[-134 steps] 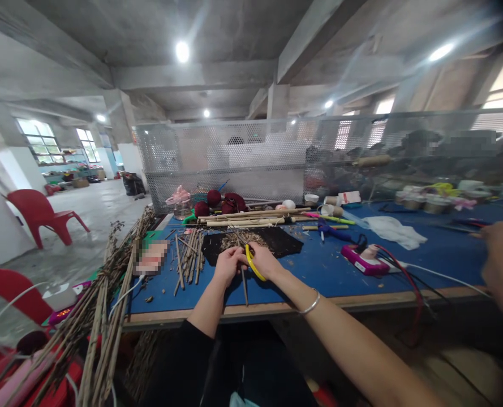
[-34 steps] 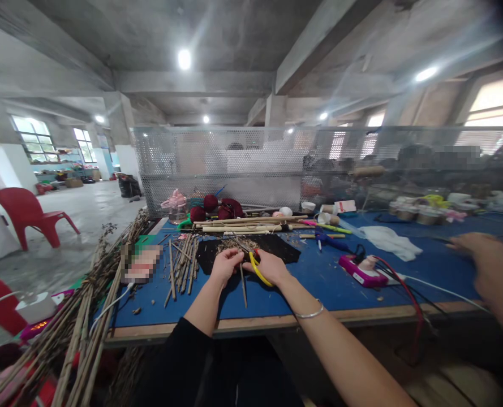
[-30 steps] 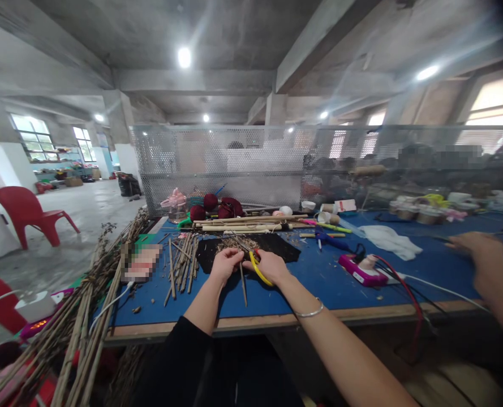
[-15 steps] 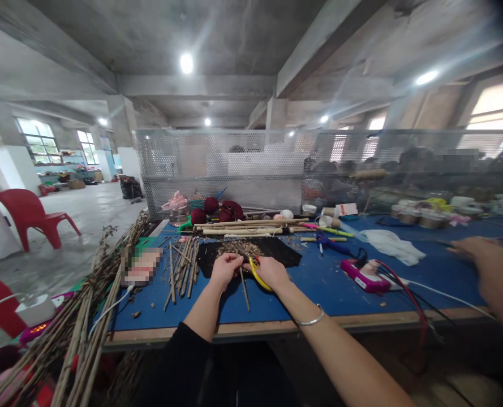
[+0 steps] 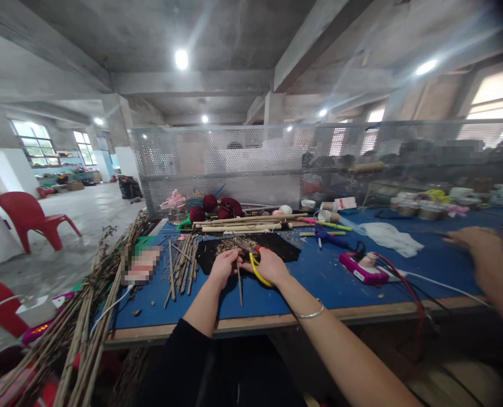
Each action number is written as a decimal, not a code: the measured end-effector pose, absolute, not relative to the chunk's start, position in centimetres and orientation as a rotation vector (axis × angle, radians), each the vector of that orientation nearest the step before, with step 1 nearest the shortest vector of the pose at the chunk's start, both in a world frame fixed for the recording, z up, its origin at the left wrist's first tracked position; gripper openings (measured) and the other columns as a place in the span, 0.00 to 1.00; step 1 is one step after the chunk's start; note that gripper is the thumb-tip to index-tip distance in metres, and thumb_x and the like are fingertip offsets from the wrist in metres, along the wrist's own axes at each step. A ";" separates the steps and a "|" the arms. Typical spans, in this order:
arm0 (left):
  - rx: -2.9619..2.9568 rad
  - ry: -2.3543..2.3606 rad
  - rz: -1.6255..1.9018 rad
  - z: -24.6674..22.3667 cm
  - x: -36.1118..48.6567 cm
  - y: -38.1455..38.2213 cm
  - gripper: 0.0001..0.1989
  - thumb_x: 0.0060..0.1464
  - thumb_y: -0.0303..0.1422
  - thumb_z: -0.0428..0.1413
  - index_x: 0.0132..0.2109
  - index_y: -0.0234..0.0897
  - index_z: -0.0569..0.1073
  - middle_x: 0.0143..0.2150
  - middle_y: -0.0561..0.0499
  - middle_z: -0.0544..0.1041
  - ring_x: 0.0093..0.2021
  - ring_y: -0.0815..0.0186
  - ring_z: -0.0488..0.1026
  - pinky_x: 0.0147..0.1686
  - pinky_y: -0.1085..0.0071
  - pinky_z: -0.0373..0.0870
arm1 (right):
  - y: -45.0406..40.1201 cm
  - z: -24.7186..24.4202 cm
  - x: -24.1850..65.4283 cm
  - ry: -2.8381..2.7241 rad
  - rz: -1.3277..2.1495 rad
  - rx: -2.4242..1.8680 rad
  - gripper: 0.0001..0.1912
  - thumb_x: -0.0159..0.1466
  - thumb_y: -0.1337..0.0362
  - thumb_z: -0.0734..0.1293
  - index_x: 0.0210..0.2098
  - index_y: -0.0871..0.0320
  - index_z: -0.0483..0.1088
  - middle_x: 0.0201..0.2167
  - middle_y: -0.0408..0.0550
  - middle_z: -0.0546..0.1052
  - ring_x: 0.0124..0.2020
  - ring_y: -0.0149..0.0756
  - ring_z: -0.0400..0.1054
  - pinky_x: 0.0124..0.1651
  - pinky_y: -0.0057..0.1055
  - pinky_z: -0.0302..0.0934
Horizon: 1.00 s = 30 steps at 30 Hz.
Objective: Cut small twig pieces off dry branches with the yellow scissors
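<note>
Between the fingertips of my left hand (image 5: 224, 268) is a thin dry stalk (image 5: 240, 288), its lower end pointing toward me. My right hand (image 5: 271, 268) is wrapped round scissors (image 5: 259, 275) with yellow and red handles. Their blades (image 5: 245, 244) reach up and left, just above my left fingertips; whether they touch the stalk I cannot tell. Under and beyond both hands lies a black cloth (image 5: 286, 249) with a heap of small plant clippings (image 5: 224, 245). Left of it, several cut stalks (image 5: 184, 263) lie side by side on the blue tabletop (image 5: 302, 291).
Long dry stalks (image 5: 90, 294) lean in a bundle at the table's left edge, near a phone (image 5: 143, 265). Rods (image 5: 243, 228) and dark red yarn balls (image 5: 229, 208) lie behind the cloth. At right are a purple power strip (image 5: 364, 269) with cables and another person's hand (image 5: 476, 243).
The stalk in my left hand has swung closer to upright, its lower end shifting left. The scissor blades show more plainly above my left fingers. The camera view has shifted slightly.
</note>
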<state>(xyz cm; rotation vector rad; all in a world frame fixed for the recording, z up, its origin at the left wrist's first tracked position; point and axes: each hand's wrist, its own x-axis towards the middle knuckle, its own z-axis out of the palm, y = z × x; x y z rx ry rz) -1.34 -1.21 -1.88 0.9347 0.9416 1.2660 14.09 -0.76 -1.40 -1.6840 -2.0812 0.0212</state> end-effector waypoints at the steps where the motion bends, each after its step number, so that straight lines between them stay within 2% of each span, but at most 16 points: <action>1: 0.938 0.930 1.266 -1.9 -1.4 -1.2 0.18 0.40 0.39 0.60 0.38 0.32 0.73 0.23 0.53 0.70 0.19 0.75 0.65 0.16 0.80 0.54 | -0.7 -1.5 14.1 -2.083 0.034 -1.673 0.33 0.47 0.38 0.62 0.39 0.59 0.65 0.38 0.54 0.72 0.40 0.42 0.66 0.39 0.30 0.56; 6: 0.977 0.893 1.245 -1.9 -1.4 -1.2 0.19 0.40 0.41 0.59 0.39 0.33 0.73 0.21 0.55 0.67 0.18 0.77 0.62 0.15 0.80 0.52 | -0.2 -1.7 14.3 -2.108 0.109 -1.665 0.34 0.46 0.37 0.61 0.39 0.59 0.65 0.38 0.53 0.72 0.39 0.42 0.67 0.37 0.30 0.56; 12: 1.020 0.905 1.242 -1.8 -1.2 -1.3 0.19 0.39 0.42 0.59 0.37 0.33 0.73 0.21 0.56 0.65 0.17 0.77 0.60 0.17 0.79 0.55 | -0.3 -1.2 14.3 -2.146 0.159 -1.674 0.33 0.49 0.37 0.59 0.40 0.58 0.66 0.37 0.53 0.74 0.39 0.43 0.68 0.36 0.30 0.56; 17: 1.027 0.894 1.250 -2.1 -1.3 -1.1 0.22 0.38 0.44 0.59 0.39 0.34 0.72 0.22 0.56 0.66 0.17 0.78 0.58 0.15 0.80 0.52 | -0.5 -0.4 14.0 -2.143 0.176 -1.738 0.30 0.48 0.38 0.61 0.39 0.55 0.69 0.36 0.52 0.75 0.38 0.44 0.69 0.36 0.30 0.56; 21: 1.058 0.879 1.279 -2.3 -1.2 -0.9 0.23 0.37 0.45 0.59 0.39 0.33 0.72 0.22 0.56 0.67 0.16 0.79 0.58 0.15 0.80 0.53 | -0.6 0.0 13.8 -2.044 0.177 -1.808 0.31 0.44 0.39 0.64 0.36 0.57 0.70 0.34 0.53 0.75 0.37 0.44 0.69 0.33 0.28 0.56; 27: 1.094 0.880 1.327 -2.2 -1.1 -0.9 0.22 0.37 0.43 0.60 0.38 0.31 0.69 0.22 0.54 0.69 0.16 0.78 0.61 0.14 0.81 0.53 | -0.9 0.5 13.6 -2.064 0.331 -1.698 0.26 0.46 0.42 0.65 0.32 0.58 0.70 0.31 0.50 0.75 0.32 0.38 0.69 0.30 0.25 0.55; 30: 1.084 0.890 1.323 -2.3 -1.1 -1.0 0.21 0.37 0.42 0.60 0.36 0.32 0.68 0.20 0.56 0.68 0.16 0.77 0.62 0.13 0.81 0.54 | -1.0 0.4 13.4 -2.081 0.350 -1.593 0.26 0.49 0.43 0.63 0.34 0.58 0.69 0.32 0.49 0.75 0.32 0.36 0.69 0.31 0.25 0.55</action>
